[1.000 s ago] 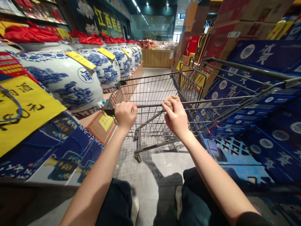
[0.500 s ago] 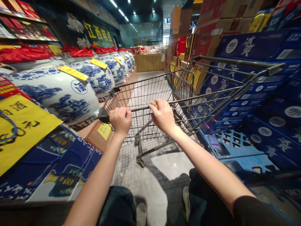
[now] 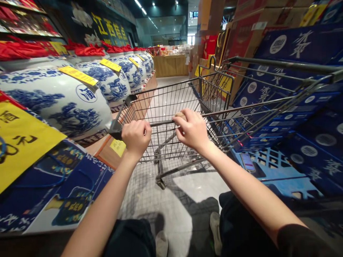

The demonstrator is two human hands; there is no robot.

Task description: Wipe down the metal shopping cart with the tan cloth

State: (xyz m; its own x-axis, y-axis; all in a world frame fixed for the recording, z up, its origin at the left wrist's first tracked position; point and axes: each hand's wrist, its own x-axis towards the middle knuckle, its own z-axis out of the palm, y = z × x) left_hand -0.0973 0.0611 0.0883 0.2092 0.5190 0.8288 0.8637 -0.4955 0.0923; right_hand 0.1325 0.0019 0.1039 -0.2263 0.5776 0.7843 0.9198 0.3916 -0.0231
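Observation:
A dark wire shopping cart [image 3: 171, 93] stands turned sideways in front of me. My left hand [image 3: 136, 138] is closed around its top rim beside a black plastic corner piece [image 3: 116, 129]. Further right, my right hand [image 3: 192, 129] has curled fingers over the same near rim. A small tan patch [image 3: 181, 115] shows at its fingers, too indistinct to name. No goods show in the wire basket. The thick bar [image 3: 281, 66] of the cart reaches toward the blue cartons, and a caster [image 3: 160, 183] rests on the floor below.
Blue-and-white jars [image 3: 80, 96] with red cloth tops line the left, behind a yellow sign [image 3: 24, 142] and dark blue gift boxes [image 3: 72, 182]. Blue cartons [image 3: 289, 46] are stacked at right. A phone [image 3: 248, 162] lies by a blue crate [image 3: 273, 159]. A wooden counter [image 3: 171, 66] stands far ahead.
The cart's thick-bar end has shifted right and looks larger. My right hand has moved slightly right with the rim; my left hand keeps its grip. The view has drifted a little.

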